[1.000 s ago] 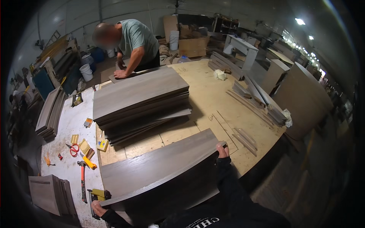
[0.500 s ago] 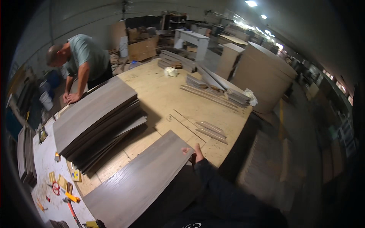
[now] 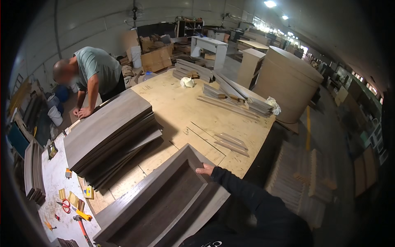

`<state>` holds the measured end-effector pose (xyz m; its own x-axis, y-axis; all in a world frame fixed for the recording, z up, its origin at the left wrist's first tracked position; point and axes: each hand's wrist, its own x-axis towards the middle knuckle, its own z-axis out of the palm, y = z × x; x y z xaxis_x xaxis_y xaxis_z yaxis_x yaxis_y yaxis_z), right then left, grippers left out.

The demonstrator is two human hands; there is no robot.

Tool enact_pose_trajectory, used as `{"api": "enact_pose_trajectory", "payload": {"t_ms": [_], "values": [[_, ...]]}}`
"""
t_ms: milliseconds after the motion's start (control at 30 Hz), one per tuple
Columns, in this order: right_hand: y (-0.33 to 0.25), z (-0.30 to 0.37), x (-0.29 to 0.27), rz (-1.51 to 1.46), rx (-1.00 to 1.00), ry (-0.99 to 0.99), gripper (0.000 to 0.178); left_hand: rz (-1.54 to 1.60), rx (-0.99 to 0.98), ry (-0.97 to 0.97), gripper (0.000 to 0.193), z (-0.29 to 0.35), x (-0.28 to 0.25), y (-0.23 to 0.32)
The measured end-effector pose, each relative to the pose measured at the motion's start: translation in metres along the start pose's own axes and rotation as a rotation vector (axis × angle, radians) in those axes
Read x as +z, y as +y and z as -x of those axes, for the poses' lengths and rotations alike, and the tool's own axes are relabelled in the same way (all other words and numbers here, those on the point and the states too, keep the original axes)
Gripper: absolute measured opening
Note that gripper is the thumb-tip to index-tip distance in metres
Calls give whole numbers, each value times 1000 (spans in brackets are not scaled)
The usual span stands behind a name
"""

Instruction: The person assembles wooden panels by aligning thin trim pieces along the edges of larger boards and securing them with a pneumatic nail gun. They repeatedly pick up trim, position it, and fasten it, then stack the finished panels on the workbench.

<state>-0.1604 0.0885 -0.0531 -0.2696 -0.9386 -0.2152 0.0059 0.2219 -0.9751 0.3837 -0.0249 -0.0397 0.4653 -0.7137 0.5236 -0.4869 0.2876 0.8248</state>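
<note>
A long grey-brown framed wood panel [image 3: 154,206] with a recessed dark middle and raised moulding lies across the near side of the bench, running down past the lower edge of the view. My right hand [image 3: 205,169] grips its inner moulding near the far right corner, fingers partly hidden. Of my left hand nothing shows. Just beyond the panel stands a tall stack of grey-brown boards [image 3: 113,119], its lower boards fanned out unevenly.
Left of the stack lie red-handled scissors [image 3: 66,206], a yellow utility knife [image 3: 84,215] and a hammer [image 3: 82,230]. Thin wood strips [image 3: 232,144] rest on the plywood bench top [image 3: 164,94]. Another person [image 3: 96,76] leans over the far left edge.
The panel was showing a flat, smooth face; now its recessed, framed side is visible. My right hand has shifted from the outer corner onto the moulding. The view has moved slightly.
</note>
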Motion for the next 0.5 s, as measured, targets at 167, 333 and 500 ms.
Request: {"api": "enact_pose_trajectory", "payload": {"t_ms": [167, 333, 500], "values": [[3, 8, 15, -147, -378, 316, 64, 0, -8, -10, 28, 2, 0, 0], [-43, 37, 57, -363, -364, 349, 30, -14, -3, -21, 29, 0, -1, 0], [-36, 40, 60, -398, -394, 545, 13, 7, -9, -51, 30, 7, 7, 5]]}}
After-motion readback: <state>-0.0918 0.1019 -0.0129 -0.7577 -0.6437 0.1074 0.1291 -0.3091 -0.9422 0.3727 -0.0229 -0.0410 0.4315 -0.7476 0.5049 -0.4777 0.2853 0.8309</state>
